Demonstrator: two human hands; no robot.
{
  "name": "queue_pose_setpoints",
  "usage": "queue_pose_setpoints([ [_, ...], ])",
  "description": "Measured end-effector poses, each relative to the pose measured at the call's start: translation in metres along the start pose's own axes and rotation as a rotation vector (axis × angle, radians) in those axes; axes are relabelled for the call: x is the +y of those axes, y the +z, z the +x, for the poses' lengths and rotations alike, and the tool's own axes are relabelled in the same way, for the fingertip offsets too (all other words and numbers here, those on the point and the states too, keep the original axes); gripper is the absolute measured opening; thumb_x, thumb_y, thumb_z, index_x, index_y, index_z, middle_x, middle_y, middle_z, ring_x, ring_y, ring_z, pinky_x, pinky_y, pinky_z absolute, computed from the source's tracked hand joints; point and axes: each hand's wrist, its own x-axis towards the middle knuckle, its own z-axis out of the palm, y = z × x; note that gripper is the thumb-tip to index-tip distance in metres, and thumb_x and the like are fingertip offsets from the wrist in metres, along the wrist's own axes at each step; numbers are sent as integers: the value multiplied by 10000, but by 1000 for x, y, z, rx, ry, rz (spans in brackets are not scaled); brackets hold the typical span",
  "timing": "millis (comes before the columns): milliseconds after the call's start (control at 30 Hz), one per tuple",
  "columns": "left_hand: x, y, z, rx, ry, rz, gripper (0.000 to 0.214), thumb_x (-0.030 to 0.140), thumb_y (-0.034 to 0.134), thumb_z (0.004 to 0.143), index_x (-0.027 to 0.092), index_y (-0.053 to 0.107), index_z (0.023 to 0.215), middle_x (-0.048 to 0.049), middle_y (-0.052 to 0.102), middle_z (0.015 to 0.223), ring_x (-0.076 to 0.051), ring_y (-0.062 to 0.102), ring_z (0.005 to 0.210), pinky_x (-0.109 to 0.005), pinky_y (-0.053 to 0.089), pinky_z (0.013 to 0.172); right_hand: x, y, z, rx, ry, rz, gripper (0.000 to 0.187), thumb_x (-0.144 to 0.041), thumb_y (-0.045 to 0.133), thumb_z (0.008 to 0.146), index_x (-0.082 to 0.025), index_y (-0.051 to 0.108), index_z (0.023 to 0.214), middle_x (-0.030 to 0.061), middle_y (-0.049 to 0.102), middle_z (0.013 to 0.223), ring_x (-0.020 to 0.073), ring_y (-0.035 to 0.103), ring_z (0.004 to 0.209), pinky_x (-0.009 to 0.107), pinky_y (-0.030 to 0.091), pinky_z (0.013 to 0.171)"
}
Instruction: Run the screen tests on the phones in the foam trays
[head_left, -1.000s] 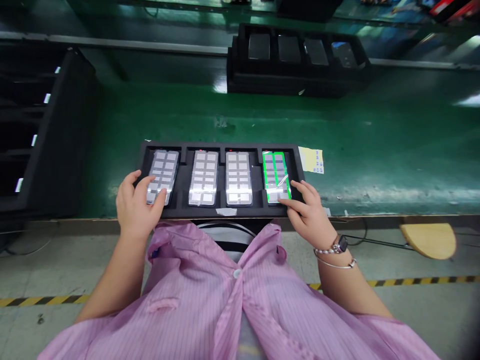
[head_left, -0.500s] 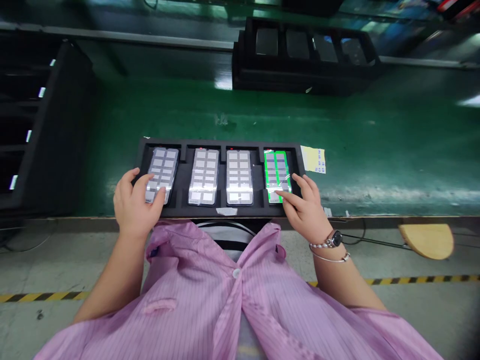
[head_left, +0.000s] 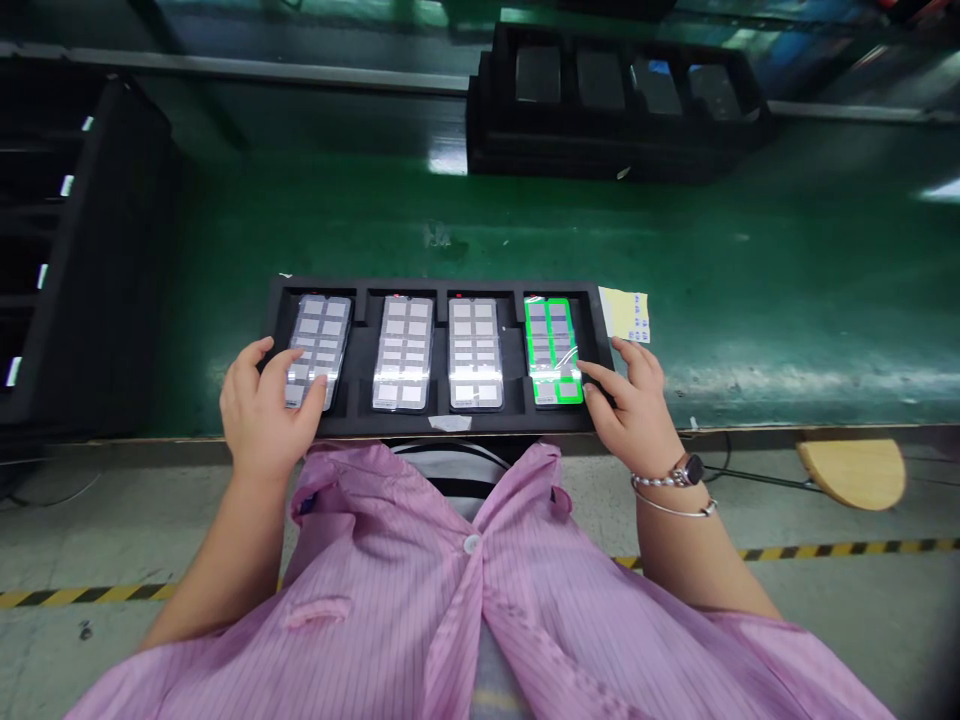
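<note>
A black foam tray [head_left: 362,400] at the table's front edge holds several smartphones in separate slots, each screen lit with grey rectangles. My left hand [head_left: 270,410] rests over the leftmost phone [head_left: 321,325], thumb and fingers apart around its lower part. Two phones lie in the middle slots, the centre-left phone [head_left: 405,335] and the centre-right phone [head_left: 475,335]. On the rightmost phone [head_left: 551,320] green bands run around and between the grey blocks. My right hand [head_left: 634,410] is at that phone's lower right edge, fingers spread, index finger pointing at the screen.
A yellow paper label [head_left: 626,315] lies right of the tray. Stacked black trays [head_left: 480,130] with dark-screened devices stand at the back. Another black stack [head_left: 97,260] is at the left. A wooden stool seat [head_left: 851,472] stands below the table edge at right.
My right hand has moved right, from the lower middle of the rightmost phone's screen to its right edge. More green now shows at that screen's bottom right. My left hand stays at the leftmost phone.
</note>
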Motion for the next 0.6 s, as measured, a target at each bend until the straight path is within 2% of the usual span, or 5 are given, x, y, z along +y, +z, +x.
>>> queue_pose_setpoints([
  [200, 1, 0, 0, 2, -6, -2, 355, 380, 719, 955, 232, 711, 1278, -207, 617, 1443, -449, 610, 1332, -602, 507, 1072, -2, 11, 12, -52, -2, -32, 313, -269, 561, 1021, -222, 807, 1209, 142, 431, 1634, 407, 378, 1523, 671, 368, 1249],
  [433, 3, 0, 0, 1, -17, -5, 373, 399, 700, 961, 215, 712, 1285, -213, 610, 1444, -442, 596, 1339, -585, 486, 1086, -22, 19, 21, -118, -67, -24, 327, -254, 559, 1020, -263, 807, 1232, 105, 380, 1685, 407, 331, 1553, 685, 336, 1257],
  [600, 3, 0, 0, 4, -7, -22, 374, 398, 689, 958, 207, 713, 1278, -204, 606, 1434, -418, 588, 1329, -550, 464, 1102, -25, 25, 29, -109, -63, -5, 336, -284, 555, 1034, -243, 793, 1267, 140, 398, 1677, 405, 339, 1556, 677, 329, 1263],
])
